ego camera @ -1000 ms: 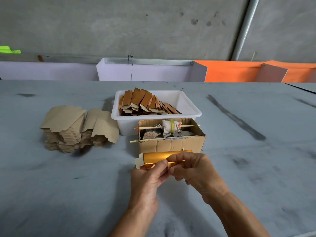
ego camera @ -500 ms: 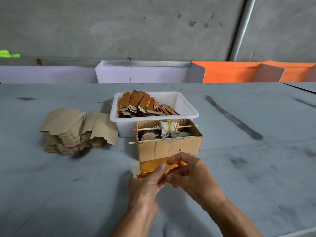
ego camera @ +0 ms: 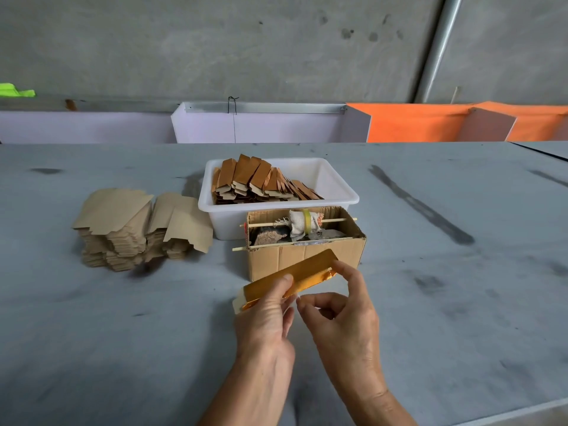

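Your left hand (ego camera: 267, 315) pinches the gold-foil strip (ego camera: 304, 272) to steady it just above the worktop (ego camera: 123, 333), while your half-curled right hand (ego camera: 341, 315) hooks a fingertip over its right end, probably tucking foil, with the cardboard box (ego camera: 270, 259) just behind and the white tub (ego camera: 338, 199) beyond.

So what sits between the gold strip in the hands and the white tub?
An open cardboard box, two sticks across its top, seen in the head view.
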### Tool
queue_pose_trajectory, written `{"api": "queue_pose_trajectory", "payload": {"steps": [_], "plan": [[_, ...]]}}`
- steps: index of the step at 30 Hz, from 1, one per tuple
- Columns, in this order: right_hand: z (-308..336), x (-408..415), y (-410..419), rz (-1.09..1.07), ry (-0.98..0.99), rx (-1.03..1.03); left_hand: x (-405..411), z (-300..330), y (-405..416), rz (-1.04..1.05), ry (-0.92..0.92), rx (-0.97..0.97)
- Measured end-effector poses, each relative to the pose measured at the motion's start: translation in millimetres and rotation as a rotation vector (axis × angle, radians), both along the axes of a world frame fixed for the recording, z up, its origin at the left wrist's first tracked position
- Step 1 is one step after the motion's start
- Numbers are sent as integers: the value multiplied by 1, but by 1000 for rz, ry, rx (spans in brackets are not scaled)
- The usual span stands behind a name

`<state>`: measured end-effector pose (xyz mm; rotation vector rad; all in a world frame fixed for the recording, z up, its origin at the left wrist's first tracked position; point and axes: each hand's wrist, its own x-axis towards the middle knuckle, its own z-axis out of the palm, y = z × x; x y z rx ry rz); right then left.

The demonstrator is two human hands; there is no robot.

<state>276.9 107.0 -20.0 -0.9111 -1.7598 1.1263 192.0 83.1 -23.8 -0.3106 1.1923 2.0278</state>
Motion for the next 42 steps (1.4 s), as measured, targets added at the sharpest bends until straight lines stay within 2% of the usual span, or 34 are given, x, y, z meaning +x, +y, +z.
{"api": "queue_pose_trajectory", "payload": {"steps": [6, 13, 17, 25, 34, 39, 42], "plan": [[-1, -4, -5, -35, 175, -124, 2, 3, 2, 3, 20, 20], [7, 0, 8, 136, 352, -482, 4, 5, 0, 2, 73, 48], [4, 1, 14, 216, 355, -408, 4, 6, -1, -11, 113, 35], [-2, -2, 12, 194, 466, -355, 6, 10, 0, -35, 92, 15], [-6, 0, 3, 65, 559, -497, 11, 6, -1, -13, 117, -17], [-8, 0, 2, 104, 492, -562, 12, 5, -2, 2, 156, -38], [-9, 2, 3, 124, 480, -707, 12, -1, -2, 6, 135, -28]]}}
